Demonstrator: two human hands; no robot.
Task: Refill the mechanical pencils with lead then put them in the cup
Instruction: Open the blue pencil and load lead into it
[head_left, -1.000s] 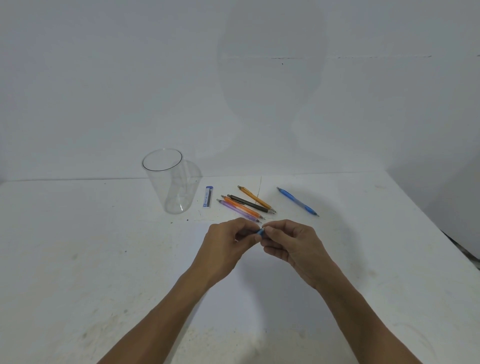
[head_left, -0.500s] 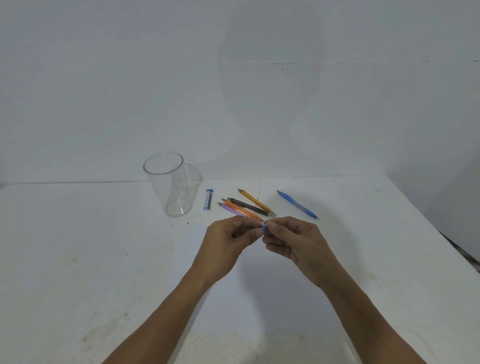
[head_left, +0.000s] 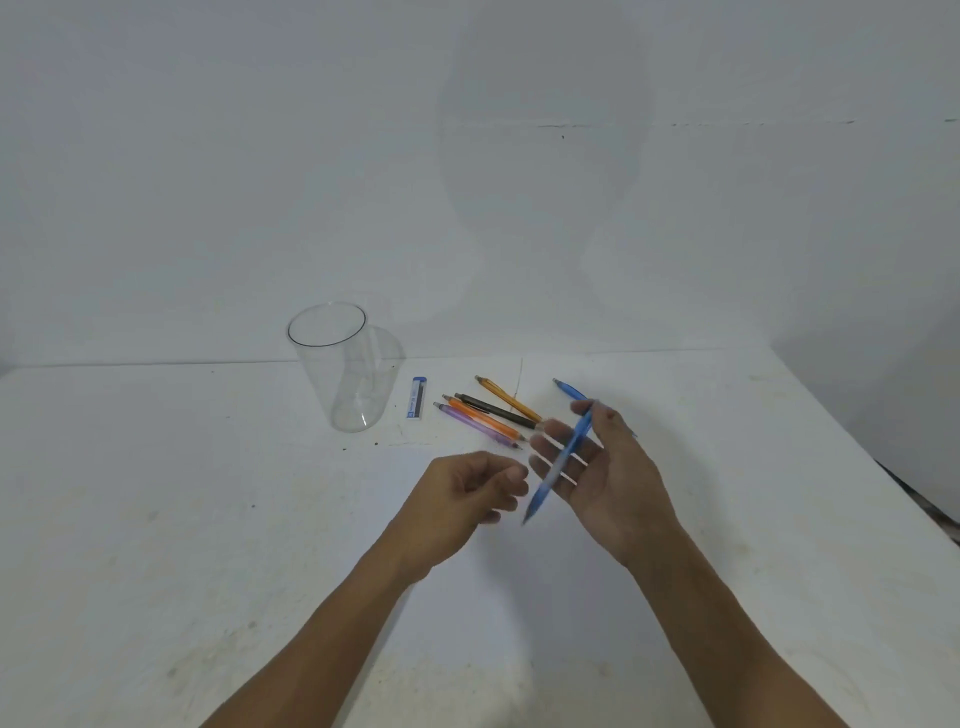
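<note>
On my feed the white table (head_left: 156, 519) fills the lower half, and I take the clear cup (head_left: 337, 374) as my marker: it stands upright near the table's far edge with nothing inside.

Both hands hover right of the cup and nearer to me, close to each other but not touching. The right hand (head_left: 613, 483) has its palm turned my way with its fingers spread. Its thumb pins the held blue pencil (head_left: 558, 467) across those fingers, with the tip slanting down toward the left hand (head_left: 467, 499). That one has its fingers loosely curled, thumb near the forefinger. Blur keeps me from telling whether it pinches anything.

Four pencils lie in a tight slanted cluster on the table just right of the cup. They are the yellow pencil (head_left: 509, 399) farthest back, then the black pencil (head_left: 493, 409), the orange pencil (head_left: 480, 418) and the purple pencil (head_left: 472, 426). A second blue pencil (head_left: 569, 389) lies farther right, partly hidden behind the right hand.

The small lead case (head_left: 417, 397) lies flat between the cup and the cluster.
</note>
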